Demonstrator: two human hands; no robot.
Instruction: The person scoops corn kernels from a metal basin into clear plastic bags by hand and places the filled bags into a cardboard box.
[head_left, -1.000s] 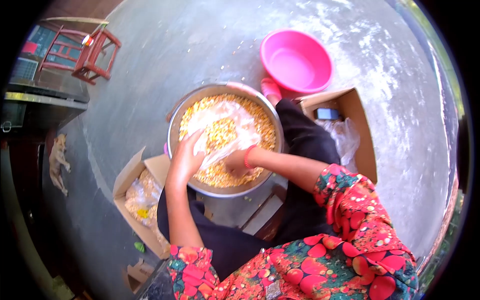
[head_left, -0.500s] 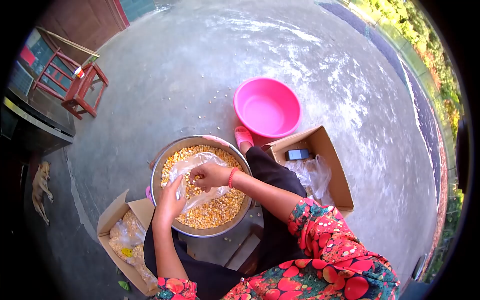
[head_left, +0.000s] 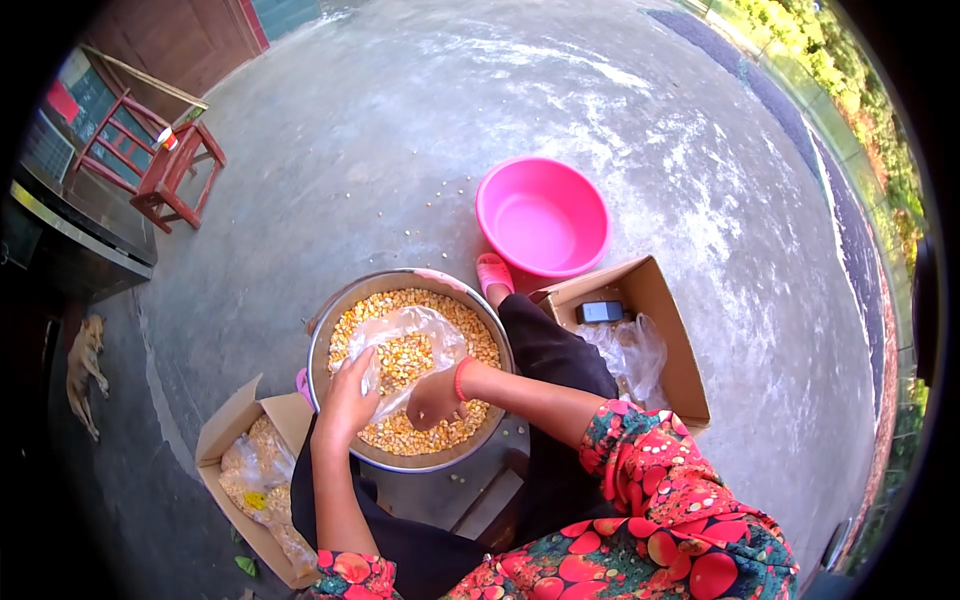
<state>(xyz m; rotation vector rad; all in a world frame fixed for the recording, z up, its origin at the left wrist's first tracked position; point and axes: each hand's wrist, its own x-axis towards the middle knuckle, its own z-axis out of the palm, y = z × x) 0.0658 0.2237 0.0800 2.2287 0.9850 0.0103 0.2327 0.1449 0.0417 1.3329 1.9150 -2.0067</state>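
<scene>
A wide metal basin (head_left: 490,310) between my legs holds loose yellow and white corn kernels (head_left: 440,438). On the kernels lies a clear plastic bag (head_left: 440,325), its mouth spread and corn showing inside it. My left hand (head_left: 350,398) grips the bag's left edge, thumb up. My right hand (head_left: 437,400), with a red bracelet (head_left: 461,380) at the wrist, is curled closed over the corn at the bag's lower right. Whatever its fingers hold, if anything, is hidden.
Right of my leg stands a cardboard box (head_left: 680,350) with a phone (head_left: 600,312) and plastic bags (head_left: 640,350). Another box (head_left: 225,420) with bagged corn is at lower left. Ahead is a pink tub (head_left: 545,215). A red chair (head_left: 170,180) and a dog (head_left: 85,370) are left.
My right hand has moved down and slightly right, from inside the bag's opening to its lower right side. The corn in the bag now shows more. My left hand keeps holding the edge.
</scene>
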